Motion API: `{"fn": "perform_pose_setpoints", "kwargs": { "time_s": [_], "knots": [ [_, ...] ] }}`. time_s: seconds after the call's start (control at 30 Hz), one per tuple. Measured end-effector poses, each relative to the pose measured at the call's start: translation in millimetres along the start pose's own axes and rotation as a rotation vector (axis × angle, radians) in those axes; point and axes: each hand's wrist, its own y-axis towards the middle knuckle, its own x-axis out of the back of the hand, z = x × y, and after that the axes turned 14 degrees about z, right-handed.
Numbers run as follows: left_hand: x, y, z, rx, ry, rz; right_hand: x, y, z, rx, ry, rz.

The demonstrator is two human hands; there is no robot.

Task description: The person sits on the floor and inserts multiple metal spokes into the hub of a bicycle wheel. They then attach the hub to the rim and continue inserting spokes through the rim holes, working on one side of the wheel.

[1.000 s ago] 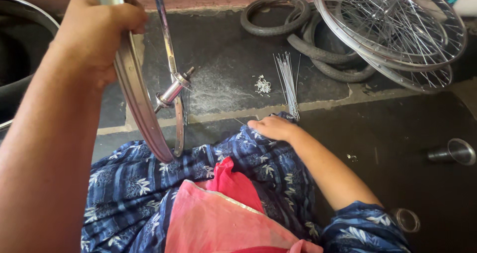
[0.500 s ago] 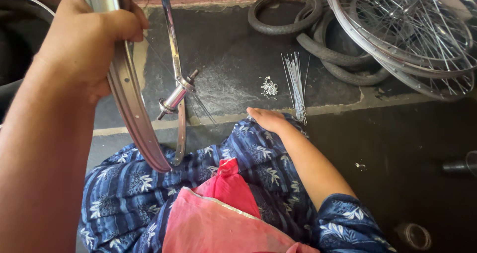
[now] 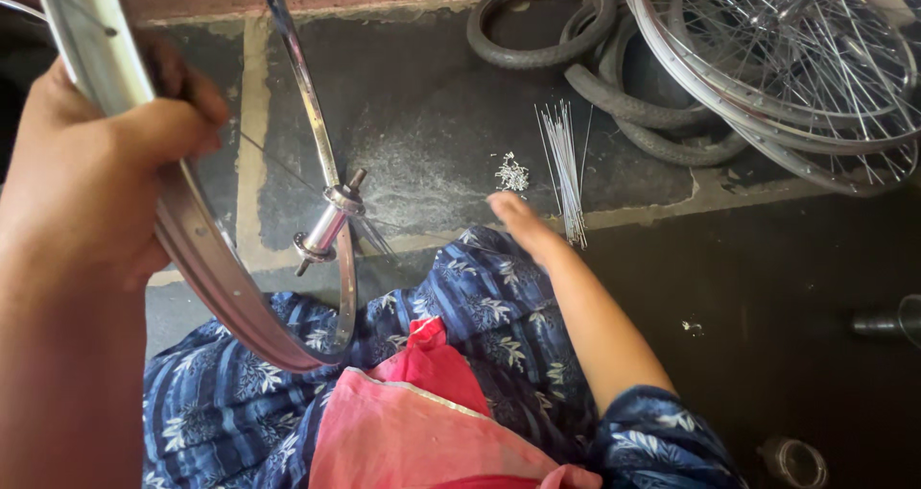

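My left hand (image 3: 91, 177) grips a shiny metal bicycle rim (image 3: 206, 278), held upright over my lap. A metal hub (image 3: 326, 230) hangs inside the rim on a few thin spokes. My right hand (image 3: 518, 222) stretches forward over my knee, fingers apart and empty. It is nearest a bundle of loose spokes (image 3: 564, 167) lying on the dark floor. A small heap of spoke nipples (image 3: 512, 173) lies just left of the bundle.
Spoked wheels (image 3: 796, 57) lean in a stack at the top right over several rubber tyres (image 3: 547, 19). A dark cylinder (image 3: 887, 321) lies at the right edge. A round metal part (image 3: 794, 462) sits bottom right. Blue patterned cloth and pink cloth (image 3: 422, 422) cover my lap.
My right hand has moved forward from my knee toward the loose spokes. The rim and hub have shifted a little in my left hand as my view moved closer.
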Motion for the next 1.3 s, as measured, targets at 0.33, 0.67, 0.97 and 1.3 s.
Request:
{"fn": "perform_pose_setpoints", "kwargs": {
  "time_s": [0.33, 0.67, 0.97, 1.3],
  "knots": [
    [7.3, -5.9, 18.0, 0.083, 0.033, 0.069, 32.7, 43.2, 10.0, -0.492, -0.883, -0.284],
    [-9.4, -4.8, 25.6, 0.053, -0.017, 0.119, 27.1, 49.6, 35.0, -0.603, -0.812, -0.285],
    [-12.4, 7.8, 30.7, 0.035, -0.019, 0.112, 4.6, 43.8, 57.4, -0.12, -0.561, -0.51],
    [-14.0, 23.0, 31.4, 0.003, -0.044, 0.045, -71.2, -26.9, 356.6, 1.001, -0.223, -0.315]
  ]
}}
